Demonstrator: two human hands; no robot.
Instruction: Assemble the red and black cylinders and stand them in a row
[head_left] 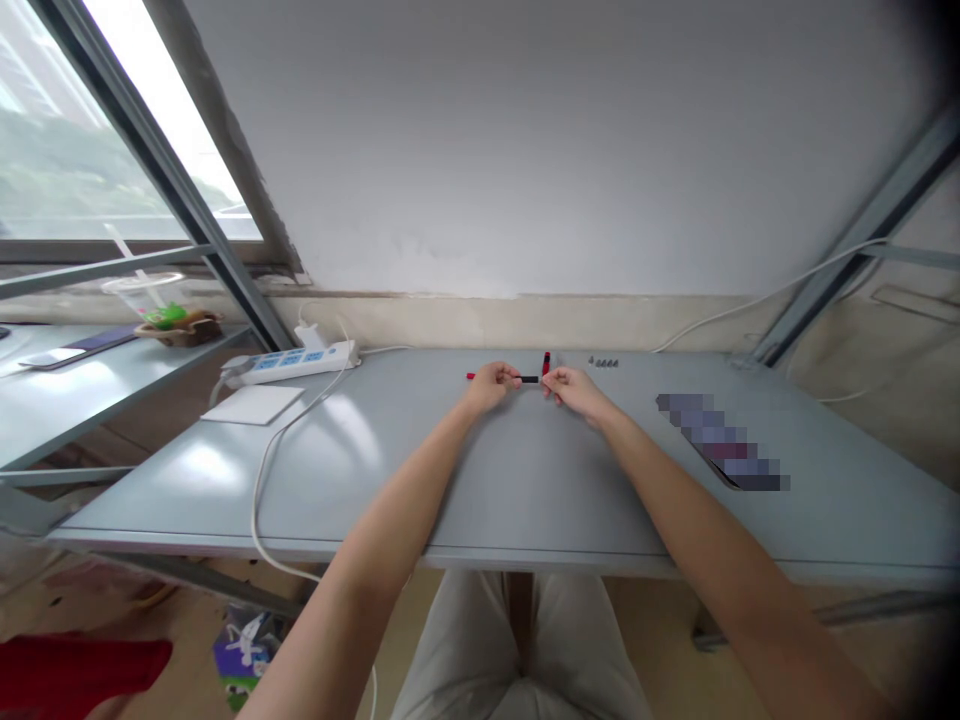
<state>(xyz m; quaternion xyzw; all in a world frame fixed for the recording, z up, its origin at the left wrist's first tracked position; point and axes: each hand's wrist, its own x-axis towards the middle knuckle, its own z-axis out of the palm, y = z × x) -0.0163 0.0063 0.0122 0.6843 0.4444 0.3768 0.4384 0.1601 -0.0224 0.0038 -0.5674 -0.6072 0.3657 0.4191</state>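
My left hand [495,387] is closed around a slim black rod with a red end [529,380], which lies level, left to right, over the desk. Its red tip pokes out on the left of the hand, its black part on the right. Fingers pinched together, my right hand [570,390] is at the rod's right end; what it grips is too small to make out. Just behind those fingers is a short red and black piece [547,360]; I cannot tell whether they touch it. Several small dark metal pieces [607,363] lie in a row farther right.
On the grey desk [360,490], a white power strip [300,362] and a white flat square [253,405] sit at left. A white cable [259,480] hangs over the front edge. A phone-like slab [724,445], pixelated, lies at right. The wall [525,180] rises behind.
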